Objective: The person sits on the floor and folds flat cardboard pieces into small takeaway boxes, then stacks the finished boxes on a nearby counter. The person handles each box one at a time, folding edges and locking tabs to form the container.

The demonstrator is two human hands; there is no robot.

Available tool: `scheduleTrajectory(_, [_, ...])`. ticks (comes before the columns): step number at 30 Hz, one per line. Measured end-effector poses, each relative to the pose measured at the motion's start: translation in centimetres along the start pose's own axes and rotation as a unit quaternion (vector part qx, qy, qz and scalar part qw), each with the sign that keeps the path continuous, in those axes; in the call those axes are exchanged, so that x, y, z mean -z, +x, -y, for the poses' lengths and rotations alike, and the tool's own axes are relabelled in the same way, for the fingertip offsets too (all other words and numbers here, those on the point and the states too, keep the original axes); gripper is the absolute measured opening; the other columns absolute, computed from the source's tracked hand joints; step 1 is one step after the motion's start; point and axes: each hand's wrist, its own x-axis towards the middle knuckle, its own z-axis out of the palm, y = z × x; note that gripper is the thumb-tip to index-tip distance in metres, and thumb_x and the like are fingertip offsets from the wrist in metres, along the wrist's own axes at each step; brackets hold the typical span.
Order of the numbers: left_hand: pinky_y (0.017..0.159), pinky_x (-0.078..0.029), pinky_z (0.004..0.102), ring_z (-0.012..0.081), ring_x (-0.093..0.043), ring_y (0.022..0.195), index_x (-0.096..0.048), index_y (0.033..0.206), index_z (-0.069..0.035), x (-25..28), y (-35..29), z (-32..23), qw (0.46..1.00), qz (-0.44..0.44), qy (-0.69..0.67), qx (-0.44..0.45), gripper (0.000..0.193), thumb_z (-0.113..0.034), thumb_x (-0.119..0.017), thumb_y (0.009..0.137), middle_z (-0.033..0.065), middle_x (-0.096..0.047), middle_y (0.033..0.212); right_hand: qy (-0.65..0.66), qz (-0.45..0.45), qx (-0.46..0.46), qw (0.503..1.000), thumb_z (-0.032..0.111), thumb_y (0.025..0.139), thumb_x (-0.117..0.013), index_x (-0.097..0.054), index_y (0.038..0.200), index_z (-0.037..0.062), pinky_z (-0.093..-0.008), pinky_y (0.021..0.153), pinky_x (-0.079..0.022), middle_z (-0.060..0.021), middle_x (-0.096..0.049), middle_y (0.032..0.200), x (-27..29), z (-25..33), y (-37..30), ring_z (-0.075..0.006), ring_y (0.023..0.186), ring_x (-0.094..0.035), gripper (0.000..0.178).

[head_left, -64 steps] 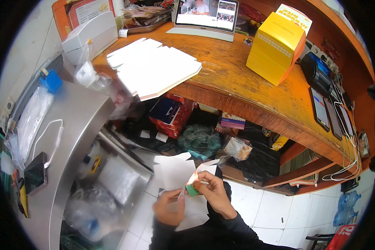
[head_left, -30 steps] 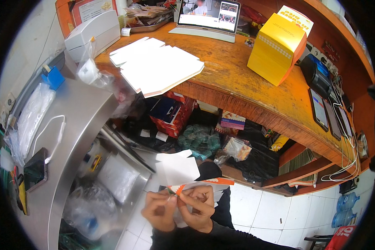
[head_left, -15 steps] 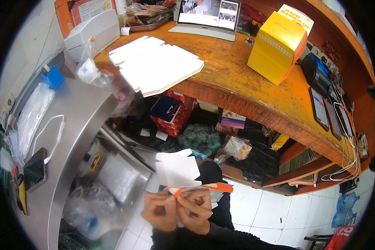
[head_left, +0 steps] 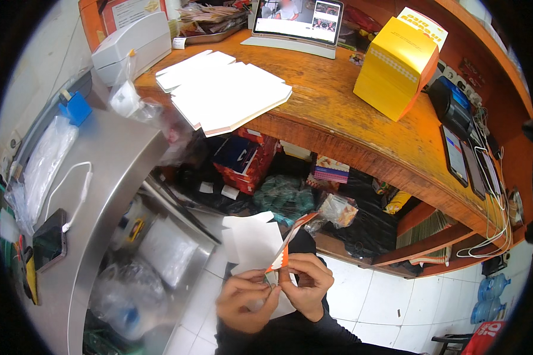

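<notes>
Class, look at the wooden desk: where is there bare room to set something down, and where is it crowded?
The desk has bare wood between the white sheets and the yellow box, in front of the tablet. Its right end is crowded with phones and cables.

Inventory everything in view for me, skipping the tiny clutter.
Partly folded carton: one, white and orange, lower middle
Wooden desk: one, orange-brown, ahead
Steel counter: one, grey, left
Flat carton blanks: stacked, count unclear, white, desk's left
Boxy machine: one, white, desk's left end
Tablet: one, white stand, desk's back
Yellow box: one, yellow and orange, desk's right
Phone-like devices: at least three, dark, desk's right and counter
Plastic bags: several, clear, on and below counter
Red box: one, red, under desk
Water jugs: two, blue, floor at far right
Sleeves: two, black, bottom edge
Left fingers: one set, bare, holding carton
Right fingers: one set, bare, holding carton
</notes>
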Motion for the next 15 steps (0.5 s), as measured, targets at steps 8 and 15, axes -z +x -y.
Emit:
scheduleTrajectory(8, [0.074,-0.055,0.0335,0.0284,-0.068,0.089,-0.069,0.072,-0.004,-0.51,0.28,-0.42,1.000,-0.004,-0.028,0.011,0.017,0.005,-0.082,0.065,0.0085,-0.060,0.081,0.028,0.006,-0.019,0.999,-0.013,0.069,-0.073,-0.069,0.093,-0.0053,-0.0241,0.071,-0.054,-0.0136,-0.069,0.089,0.18,-0.13,0.54,-0.0166,0.080,-0.068,0.026])
scheduleTrajectory(15, [0.078,-0.053,0.0359,0.0280,-0.066,0.091,-0.069,0.072,-0.002,-0.52,0.27,-0.42,0.998,-0.038,-0.025,0.043,0.015,0.004,-0.081,0.067,0.0088,-0.059,0.083,0.009,0.030,0.026,0.999,-0.011,0.072,-0.073,-0.070,0.102,-0.0043,-0.0249,0.066,-0.054,-0.0160,-0.069,0.092,-0.03,-0.13,0.44,-0.0188,0.079,-0.069,0.030])
